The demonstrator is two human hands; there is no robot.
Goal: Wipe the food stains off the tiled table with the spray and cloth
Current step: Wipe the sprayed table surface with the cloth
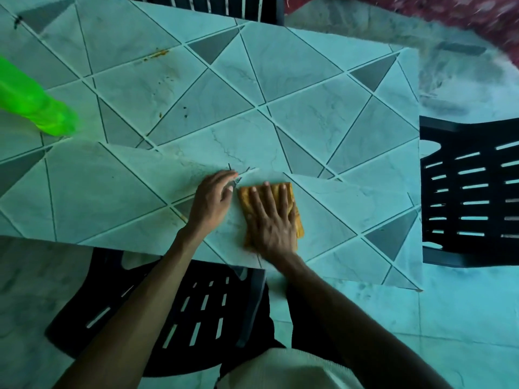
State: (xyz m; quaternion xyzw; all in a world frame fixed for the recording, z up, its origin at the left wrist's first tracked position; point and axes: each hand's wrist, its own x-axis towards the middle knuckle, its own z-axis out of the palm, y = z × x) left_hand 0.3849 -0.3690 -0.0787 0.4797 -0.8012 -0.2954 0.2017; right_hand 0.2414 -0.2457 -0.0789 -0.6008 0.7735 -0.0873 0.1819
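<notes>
— Cloth (283,200), where is it?

— Yellow-orange, folded, flat on the tiled table (309,88) near the edge closest to the person, at about 6 o'clock on the tabletop. The right hand (271,220) lies palm-down on top of it, fingers stretched out and slightly spread; it presses rather than grips.

— And the other hand?

— The left hand (212,200) rests on the tile just beside the cloth, at its 9 o'clock. Fingers loosely curved, nothing in them.

— Spray?

— A bright green bottle (36,105), blurred, at the table's 9 o'clock edge, well apart from both hands. Whether it stands upright I cannot tell.

— Stains?

— Orange-brown food stains (158,54) toward 11 o'clock, with smaller specks (168,108) trailing below them — all clear of the cloth. A faint brownish smear (193,167) shows just beyond the left hand.

— Around the table?

— Black slatted plastic chairs: one (471,192) at 3 o'clock, one (168,310) at 6 o'clock beneath the forearms, one (213,4) at 12 o'clock. Patterned red fabric (449,12) at 1 o'clock.
</notes>
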